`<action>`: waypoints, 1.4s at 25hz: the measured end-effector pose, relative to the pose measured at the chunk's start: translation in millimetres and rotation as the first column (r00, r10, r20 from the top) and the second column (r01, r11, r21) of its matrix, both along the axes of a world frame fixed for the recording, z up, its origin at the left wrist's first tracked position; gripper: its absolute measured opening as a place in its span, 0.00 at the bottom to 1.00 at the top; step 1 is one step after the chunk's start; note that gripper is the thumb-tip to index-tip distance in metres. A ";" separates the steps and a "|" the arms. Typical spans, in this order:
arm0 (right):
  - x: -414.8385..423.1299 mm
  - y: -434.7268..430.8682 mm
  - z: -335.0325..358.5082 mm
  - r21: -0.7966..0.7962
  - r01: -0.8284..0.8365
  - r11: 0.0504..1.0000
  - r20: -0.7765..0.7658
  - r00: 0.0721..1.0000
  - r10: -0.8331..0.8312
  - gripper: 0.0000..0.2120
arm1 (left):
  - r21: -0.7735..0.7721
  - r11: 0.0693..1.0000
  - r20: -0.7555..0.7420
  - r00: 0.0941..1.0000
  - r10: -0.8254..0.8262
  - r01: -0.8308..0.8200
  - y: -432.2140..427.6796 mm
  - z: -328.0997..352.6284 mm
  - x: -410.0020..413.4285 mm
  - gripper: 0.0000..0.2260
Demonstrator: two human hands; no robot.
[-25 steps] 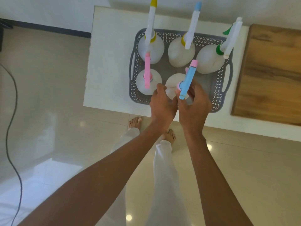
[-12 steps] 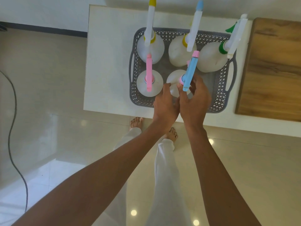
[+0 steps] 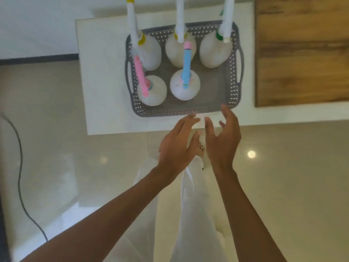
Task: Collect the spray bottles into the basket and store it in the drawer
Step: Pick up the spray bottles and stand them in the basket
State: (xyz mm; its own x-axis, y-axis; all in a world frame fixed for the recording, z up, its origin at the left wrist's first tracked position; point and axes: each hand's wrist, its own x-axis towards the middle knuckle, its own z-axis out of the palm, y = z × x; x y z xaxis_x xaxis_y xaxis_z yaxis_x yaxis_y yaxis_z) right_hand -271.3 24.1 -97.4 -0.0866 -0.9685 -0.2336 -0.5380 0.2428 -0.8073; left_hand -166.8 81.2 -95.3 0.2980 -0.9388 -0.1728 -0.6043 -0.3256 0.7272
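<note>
A grey perforated basket (image 3: 233,86) stands on the white table (image 3: 102,76). Several white spray bottles stand upright in it: a blue-headed one (image 3: 186,86) at front middle, a pink-headed one (image 3: 151,91) at front left, and a yellow-collared one (image 3: 146,52), a white-nozzled one (image 3: 179,48) and a green-collared one (image 3: 216,50) in the back row. The front right corner of the basket holds no bottle. My left hand (image 3: 177,146) and my right hand (image 3: 222,140) hover just in front of the basket, fingers spread, holding nothing.
A wooden surface (image 3: 302,52) adjoins the table on the right. A black cable (image 3: 18,178) runs over the glossy floor at the left. My legs in white trousers (image 3: 188,214) are below the hands.
Both hands have let go of the blue-headed bottle, which now stands in the basket, and have drawn back toward me with fingers spread.
</note>
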 end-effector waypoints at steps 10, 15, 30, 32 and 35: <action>-85.1 224.9 -24.0 0.401 0.375 0.836 -0.214 0.925 -0.312 0.26 | 0.089 0.411 0.100 0.402 -0.910 0.907 64.4 -22.5 -54.8 0.12; -87.8 362.2 -43.3 0.593 0.591 0.548 -0.273 0.787 -0.554 0.23 | 0.305 -0.059 0.003 -0.063 -0.998 0.951 126.4 -60.9 -96.5 0.20; -247.2 613.9 -201.7 0.656 0.461 0.597 -0.431 0.879 -0.205 0.36 | 0.572 -0.478 0.161 -0.663 -0.731 0.666 379.7 -212.5 -294.4 0.30; -273.1 628.2 -242.3 0.675 0.413 0.611 -0.450 0.887 -0.104 0.36 | 0.607 -0.460 0.168 -0.671 -0.723 0.648 401.6 -249.4 -309.2 0.31; -303.6 638.8 -304.1 0.705 0.378 0.600 -0.478 0.878 0.008 0.37 | 0.614 -0.446 0.170 -0.661 -0.731 0.651 423.9 -304.0 -327.0 0.33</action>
